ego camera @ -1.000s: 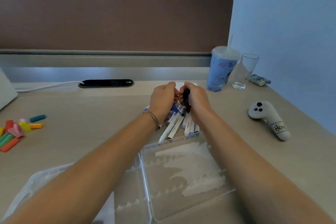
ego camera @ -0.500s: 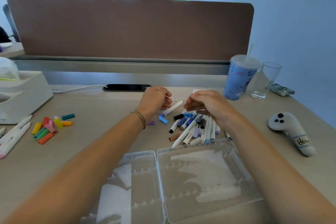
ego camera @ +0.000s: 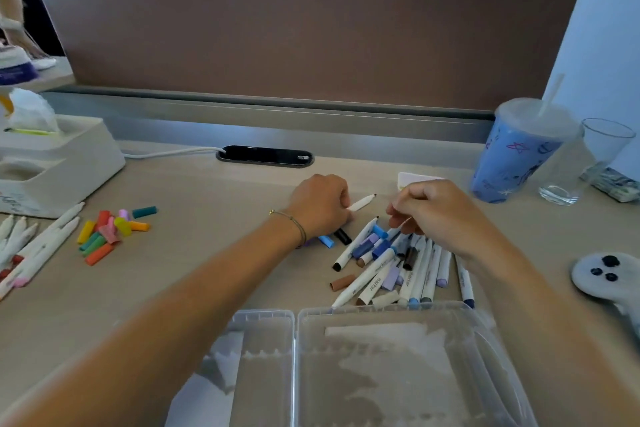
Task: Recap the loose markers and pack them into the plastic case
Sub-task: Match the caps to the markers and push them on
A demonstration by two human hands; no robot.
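Note:
My left hand [ego camera: 320, 204] is closed around an uncapped white marker [ego camera: 362, 202] whose dark tip points right. My right hand [ego camera: 431, 206] hovers over a pile of white markers and blue, purple and brown caps [ego camera: 398, 262], fingers curled; whether it pinches anything I cannot tell. A light blue cap [ego camera: 326, 241] and a black cap [ego camera: 343, 236] lie just below my left hand. The clear plastic case [ego camera: 367, 314] lies open at the near edge, with nothing inside. More bright caps [ego camera: 110, 229] and white markers [ego camera: 38, 246] lie at the left.
A white tissue box [ego camera: 52, 163] stands at far left. A blue cup with straw [ego camera: 512, 156], an empty glass [ego camera: 588, 163] and a white controller [ego camera: 609, 277] sit at the right. A brown divider [ego camera: 311, 31] and black cable port [ego camera: 265, 156] close the back.
My hands came apart from a joined grip; the left one now holds the uncapped marker to the left, the right one dropped over the pile. The view shifted left and closer.

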